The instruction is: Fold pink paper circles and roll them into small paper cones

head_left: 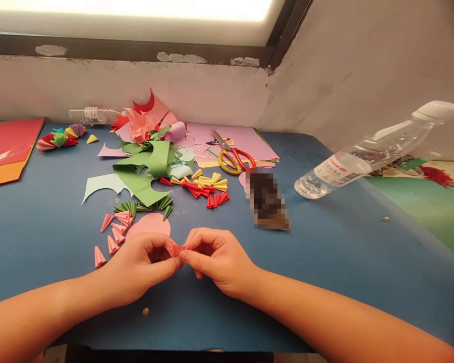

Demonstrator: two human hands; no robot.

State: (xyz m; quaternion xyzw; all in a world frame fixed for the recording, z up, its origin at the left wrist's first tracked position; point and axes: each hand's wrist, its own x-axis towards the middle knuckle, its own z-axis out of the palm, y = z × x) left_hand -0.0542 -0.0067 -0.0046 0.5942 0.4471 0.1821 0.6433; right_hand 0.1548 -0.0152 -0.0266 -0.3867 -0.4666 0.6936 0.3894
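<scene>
My left hand [146, 264] and my right hand [221, 259] meet above the near part of the blue table. Both pinch one small folded pink paper piece [176, 249], rolled at its left end. A thin dark line, which could be a needle or thread, sticks up by my right fingers. Just behind my left hand lies a pink paper circle [151, 225], partly covered by it. Several pink paper cones [113, 244] are to the left, with green cones [125, 207] beyond them. Yellow cones [215, 180] and red cones [217, 199] lie farther back.
Green paper scraps [159, 159] and scissors [236, 156] lie toward the back, beside purple paper sheets [227, 138]. A water bottle [340, 166] stands right of a pixelated object [268, 199]. Colourful folded paper pieces [62, 138] and a red folder [11, 143] are at left.
</scene>
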